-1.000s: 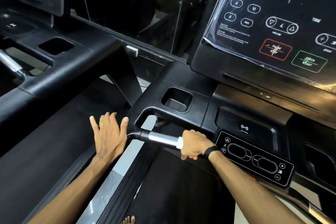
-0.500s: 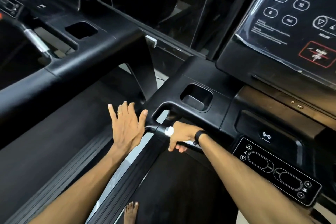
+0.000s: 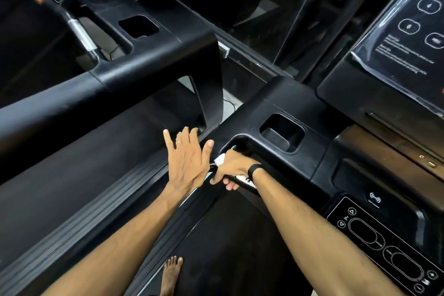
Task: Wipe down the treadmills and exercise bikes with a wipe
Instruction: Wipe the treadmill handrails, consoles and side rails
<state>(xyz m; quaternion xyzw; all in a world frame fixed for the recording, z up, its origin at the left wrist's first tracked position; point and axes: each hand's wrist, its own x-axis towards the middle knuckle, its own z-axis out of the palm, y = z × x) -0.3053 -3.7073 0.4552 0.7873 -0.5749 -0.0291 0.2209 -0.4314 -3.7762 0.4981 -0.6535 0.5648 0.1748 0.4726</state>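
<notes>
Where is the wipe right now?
In the head view, just right of centre, the white wipe is gripped in the right hand around the treadmill's front handlebar, beside the open left hand and below the cup holder.

The right hand (image 3: pixel 234 168) is sliding the crumpled white wipe (image 3: pixel 219 159) leftward along the treadmill's slim handlebar (image 3: pixel 242 184), covering the chrome section and nearing the bar's black end, close beside the left hand (image 3: pixel 188 162).
</notes>
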